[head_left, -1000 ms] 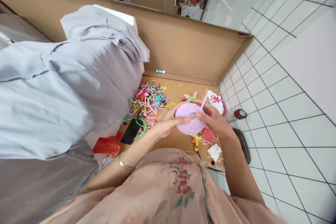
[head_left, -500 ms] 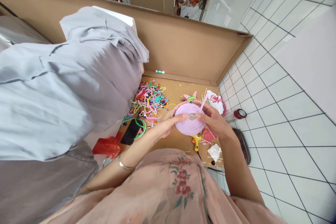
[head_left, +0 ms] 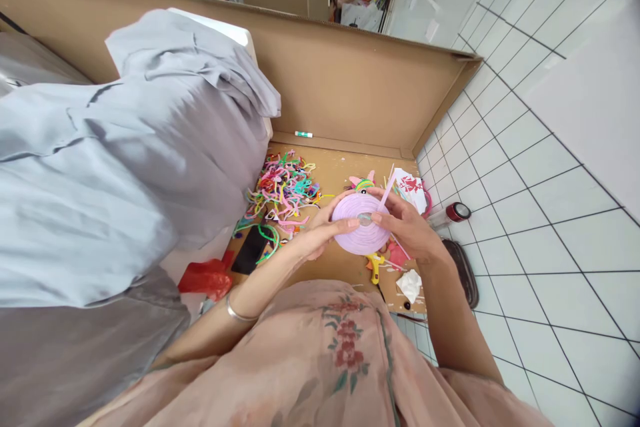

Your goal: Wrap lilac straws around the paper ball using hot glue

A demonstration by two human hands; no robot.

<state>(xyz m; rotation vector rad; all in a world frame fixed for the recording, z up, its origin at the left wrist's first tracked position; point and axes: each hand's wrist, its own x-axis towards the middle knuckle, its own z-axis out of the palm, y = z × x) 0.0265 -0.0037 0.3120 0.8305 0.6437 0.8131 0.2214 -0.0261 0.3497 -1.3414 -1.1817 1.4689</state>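
A flat, round lilac coil of pipe cleaner (head_left: 350, 237) is held between both hands above the table. My left hand (head_left: 323, 230) grips its left side, thumb on the front near the grey centre, fingers behind. On the opposite side, my right hand (head_left: 407, 227) is closed round the rim, its thumb also close to the middle. A loose lilac end (head_left: 388, 185) sticks up beside my right thumb. Behind the coil, a striped piece with pink parts (head_left: 367, 181) shows partly. Below lies a yellow glue gun (head_left: 375, 268).
To the left are a heap of colourful pipe cleaner pieces (head_left: 285, 183), a black phone (head_left: 251, 250) and a red plastic bag (head_left: 206, 279). Crumpled tissue (head_left: 410, 285) lies at right, with a bottle (head_left: 450, 213) beyond. A cardboard wall (head_left: 345, 87) and grey cloth (head_left: 200, 127) border the table.
Both hands keep the same hold on the coil. The whole view has shifted slightly, and a person beyond the cardboard wall has moved.
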